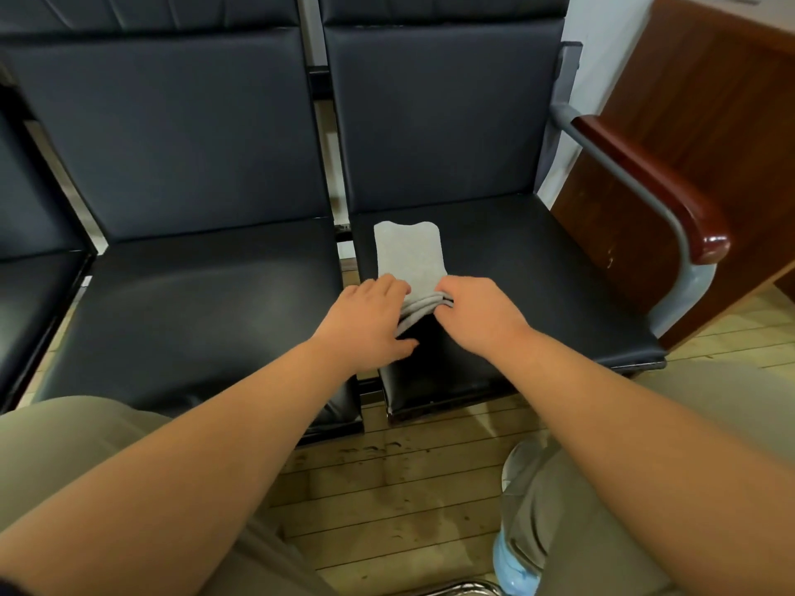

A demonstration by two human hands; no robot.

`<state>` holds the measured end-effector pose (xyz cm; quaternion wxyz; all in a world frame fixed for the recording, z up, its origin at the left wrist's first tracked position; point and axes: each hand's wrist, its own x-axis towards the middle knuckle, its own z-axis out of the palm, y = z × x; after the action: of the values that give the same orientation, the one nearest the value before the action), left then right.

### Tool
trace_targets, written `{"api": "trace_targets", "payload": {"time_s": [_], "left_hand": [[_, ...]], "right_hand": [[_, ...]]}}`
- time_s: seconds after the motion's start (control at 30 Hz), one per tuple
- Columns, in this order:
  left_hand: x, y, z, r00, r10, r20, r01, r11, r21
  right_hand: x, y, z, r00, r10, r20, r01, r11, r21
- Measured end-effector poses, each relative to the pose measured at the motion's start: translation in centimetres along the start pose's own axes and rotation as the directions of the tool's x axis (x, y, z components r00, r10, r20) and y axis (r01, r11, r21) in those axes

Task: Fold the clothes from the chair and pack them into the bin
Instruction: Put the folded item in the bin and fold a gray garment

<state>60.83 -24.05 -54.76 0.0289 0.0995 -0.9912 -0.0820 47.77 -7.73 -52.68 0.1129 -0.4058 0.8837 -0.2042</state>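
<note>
A small light grey garment (408, 255) lies on the black seat of the right-hand chair (516, 268), near its left edge. Its near end is bunched into several rolled layers. My left hand (370, 320) grips that bunched end from the left, with the thumb underneath and the fingers on top. My right hand (477, 316) pinches the same end from the right. The far end of the garment lies flat and spread out. No bin is in view.
A second black chair (206, 294) stands to the left, with a narrow gap between the seats. A wood-topped metal armrest (658, 187) runs along the right side, with a wooden cabinet (710, 101) behind it. A pale blue object (516, 548) sits on the plank floor by my right knee.
</note>
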Motion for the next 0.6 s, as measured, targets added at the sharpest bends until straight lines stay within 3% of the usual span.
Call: {"api": "trace_targets", "payload": {"time_s": [0.17, 0.3, 0.4, 0.47, 0.6], "left_hand": [[-0.5, 0.5, -1.4, 0.995, -0.008, 0.099, 0.012, 0.999, -0.040], [-1.1, 0.8, -3.8, 0.976, -0.009, 0.217, 0.065, 0.966, -0.251], [-1.2, 0.8, -5.4, 0.971, -0.046, 0.234, 0.144, 0.895, -0.421], [-0.9, 0.6, -5.7, 0.973, -0.118, 0.198, 0.205, 0.832, -0.516], [0.7, -0.1, -4.7, 0.943, -0.327, 0.069, 0.296, 0.723, -0.624]], "right_hand": [[-0.1, -0.2, -3.9, 0.968, -0.013, 0.250, 0.035, 0.996, -0.083], [-0.3, -0.6, -6.1, 0.905, 0.006, 0.425, 0.051, 0.991, -0.123], [-0.1, 0.0, -7.5, 0.859, 0.037, 0.511, -0.041, 0.999, -0.004], [0.3, 0.4, -8.0, 0.866, 0.050, 0.497, -0.114, 0.989, 0.099], [2.4, 0.7, -6.8, 0.957, 0.105, 0.270, -0.159, 0.969, 0.187]]}}
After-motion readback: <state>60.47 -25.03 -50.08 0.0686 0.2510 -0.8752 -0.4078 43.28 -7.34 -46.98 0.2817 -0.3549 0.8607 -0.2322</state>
